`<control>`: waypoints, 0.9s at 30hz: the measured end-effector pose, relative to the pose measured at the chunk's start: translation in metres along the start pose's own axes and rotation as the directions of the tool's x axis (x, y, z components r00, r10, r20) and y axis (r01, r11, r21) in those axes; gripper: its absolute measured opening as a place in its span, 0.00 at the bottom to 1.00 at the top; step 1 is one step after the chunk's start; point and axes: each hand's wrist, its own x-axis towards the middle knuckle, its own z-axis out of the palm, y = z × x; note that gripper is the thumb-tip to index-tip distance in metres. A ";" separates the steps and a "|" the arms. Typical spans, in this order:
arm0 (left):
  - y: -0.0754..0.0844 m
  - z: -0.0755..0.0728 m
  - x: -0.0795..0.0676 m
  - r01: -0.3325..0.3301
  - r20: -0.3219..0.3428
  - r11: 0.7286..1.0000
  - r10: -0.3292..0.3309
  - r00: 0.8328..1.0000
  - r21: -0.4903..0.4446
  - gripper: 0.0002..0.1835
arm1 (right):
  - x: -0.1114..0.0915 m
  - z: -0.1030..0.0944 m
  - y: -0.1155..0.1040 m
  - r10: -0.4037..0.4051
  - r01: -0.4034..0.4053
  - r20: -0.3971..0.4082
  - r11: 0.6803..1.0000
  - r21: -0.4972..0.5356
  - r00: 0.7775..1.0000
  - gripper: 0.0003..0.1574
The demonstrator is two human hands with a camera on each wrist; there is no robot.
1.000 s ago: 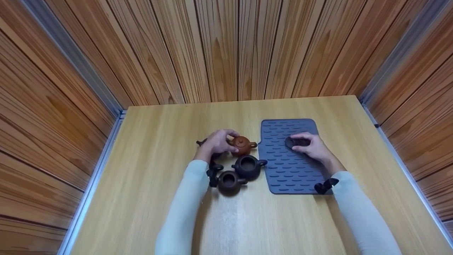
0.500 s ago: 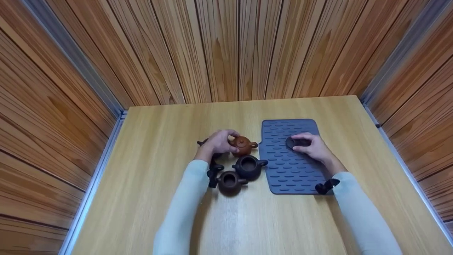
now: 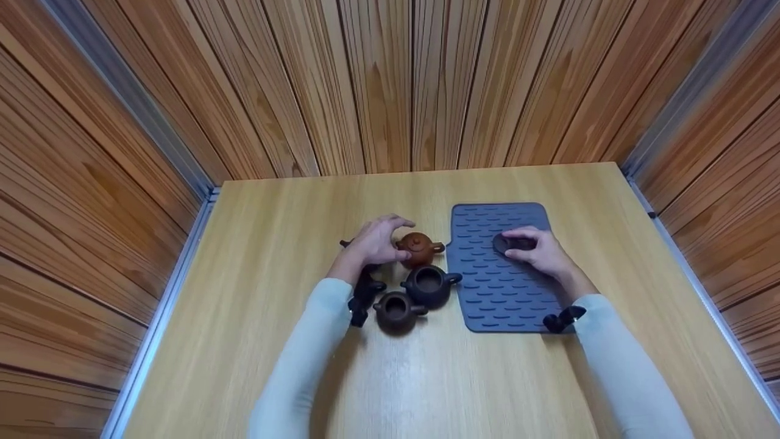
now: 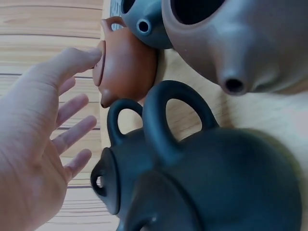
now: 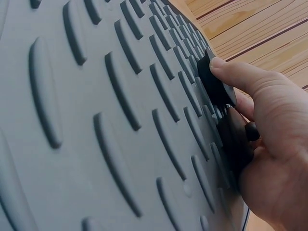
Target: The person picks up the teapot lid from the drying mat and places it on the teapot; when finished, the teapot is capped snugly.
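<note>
My left hand (image 3: 375, 242) is beside a reddish-brown lidded teapot (image 3: 420, 249). In the left wrist view its fingers are spread and straight, with the thumb right at the teapot's lid. Below that hand stand two dark lidded teapots, a large one (image 4: 240, 178) and one behind it (image 4: 132, 168), mostly covered by the hand and wrist in the head view. My right hand (image 3: 542, 251) pinches a round dark teapot lid (image 5: 214, 82) over the grey mat (image 3: 499, 292). A second dark lid with a knob (image 5: 236, 137) lies close under the palm.
Two teapots without lids, one black (image 3: 436, 297) and one dark brown (image 3: 396, 320), stand close together in front of the reddish-brown one. The black one's handle reaches the mat's left edge. Wood-panelled walls (image 3: 390, 91) enclose the light wooden table (image 3: 274, 244).
My left hand's fingers have lifted and opened away from the reddish-brown teapot, and the left forearm has shifted slightly left. The right hand stays in place with the lid.
</note>
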 end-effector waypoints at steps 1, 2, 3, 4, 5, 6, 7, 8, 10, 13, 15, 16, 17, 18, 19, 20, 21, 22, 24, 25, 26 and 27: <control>0.001 -0.001 -0.002 -0.012 -0.013 1.000 0.012 1.000 0.010 0.37 | 0.000 0.000 0.000 0.002 -0.002 -0.001 1.000 -0.002 1.000 0.29; 0.001 -0.002 -0.004 -0.020 -0.028 1.000 0.020 0.999 0.010 0.36 | 0.001 0.001 0.000 0.003 -0.003 0.000 1.000 -0.004 1.000 0.30; 0.002 -0.002 -0.006 -0.027 -0.044 1.000 0.028 0.999 0.007 0.35 | 0.001 0.001 0.000 0.005 -0.005 -0.001 1.000 -0.005 1.000 0.30; 0.002 -0.003 -0.008 -0.034 -0.062 0.999 0.034 0.998 -0.001 0.35 | 0.002 0.001 0.000 0.005 -0.005 -0.001 1.000 -0.005 1.000 0.30; 0.002 -0.003 -0.011 -0.039 -0.080 0.999 0.038 0.996 -0.013 0.34 | 0.002 0.002 -0.001 0.003 -0.003 0.000 1.000 -0.004 1.000 0.30; 0.003 -0.003 -0.013 -0.046 -0.098 0.998 0.043 0.994 -0.030 0.33 | 0.002 0.002 0.000 0.002 -0.002 0.001 1.000 -0.002 1.000 0.31; 0.003 -0.002 -0.016 -0.051 -0.112 0.997 0.045 0.993 -0.050 0.33 | 0.002 0.002 -0.001 0.004 -0.004 0.005 1.000 0.001 1.000 0.31; 0.003 -0.002 -0.018 -0.057 -0.124 0.996 0.047 0.991 -0.075 0.32 | 0.002 0.002 -0.001 0.005 -0.005 0.007 1.000 0.004 1.000 0.31; 0.003 0.000 -0.023 -0.072 -0.136 0.990 0.056 0.989 -0.122 0.31 | 0.002 0.001 -0.002 0.006 -0.006 0.010 1.000 0.009 1.000 0.30; 0.003 0.002 -0.029 -0.095 -0.123 0.974 0.070 0.990 -0.206 0.29 | 0.002 -0.001 -0.002 0.004 -0.004 0.020 1.000 0.006 1.000 0.30; 0.003 0.004 -0.033 -0.101 -0.105 0.961 0.076 0.992 -0.257 0.28 | 0.002 -0.002 -0.003 0.001 -0.001 0.028 1.000 0.001 1.000 0.30; 0.004 0.005 -0.035 -0.102 -0.096 0.955 0.078 0.992 -0.279 0.27 | 0.002 -0.003 -0.003 0.001 -0.001 0.035 1.000 0.001 0.999 0.29; 0.004 0.007 -0.037 -0.104 -0.086 0.951 0.082 0.993 -0.292 0.27 | 0.002 -0.003 -0.004 0.001 -0.001 0.045 1.000 0.000 0.999 0.29; 0.004 0.008 -0.039 -0.103 -0.077 0.949 0.084 0.993 -0.297 0.27 | 0.002 -0.004 -0.004 0.001 -0.001 0.054 1.000 0.001 0.999 0.29; 0.005 0.009 -0.041 -0.103 -0.066 0.948 0.086 0.994 -0.301 0.26 | 0.001 -0.005 -0.005 0.001 -0.001 0.063 1.000 0.002 0.998 0.29; 0.005 0.010 -0.042 -0.102 -0.058 0.948 0.089 0.994 -0.302 0.26 | 0.001 -0.006 -0.005 -0.003 0.003 0.073 1.000 0.003 0.997 0.29; 0.005 0.011 -0.044 -0.105 -0.052 0.948 0.094 0.994 -0.299 0.26 | 0.001 -0.006 -0.006 -0.007 0.007 0.081 1.000 0.002 0.997 0.29; 0.006 0.012 -0.045 -0.103 -0.039 0.948 0.096 0.995 -0.300 0.27 | 0.001 -0.007 -0.006 -0.011 0.011 0.085 1.000 -0.002 0.996 0.29; 0.006 0.014 -0.047 -0.095 -0.007 0.946 0.098 0.995 -0.310 0.27 | 0.000 -0.007 -0.006 -0.022 0.023 0.083 1.000 -0.003 0.996 0.29; 0.006 0.015 -0.048 -0.090 0.010 0.944 0.098 0.995 -0.316 0.27 | 0.000 -0.007 -0.007 -0.027 0.027 0.077 1.000 -0.003 0.997 0.30; 0.006 0.016 -0.049 -0.083 0.025 0.943 0.096 0.995 -0.323 0.28 | 0.000 -0.007 -0.006 -0.032 0.032 0.070 0.999 -0.001 0.997 0.30; 0.005 0.017 -0.049 -0.073 0.041 0.942 0.091 0.995 -0.329 0.28 | 0.000 -0.007 -0.006 -0.034 0.034 0.059 0.999 0.003 0.998 0.30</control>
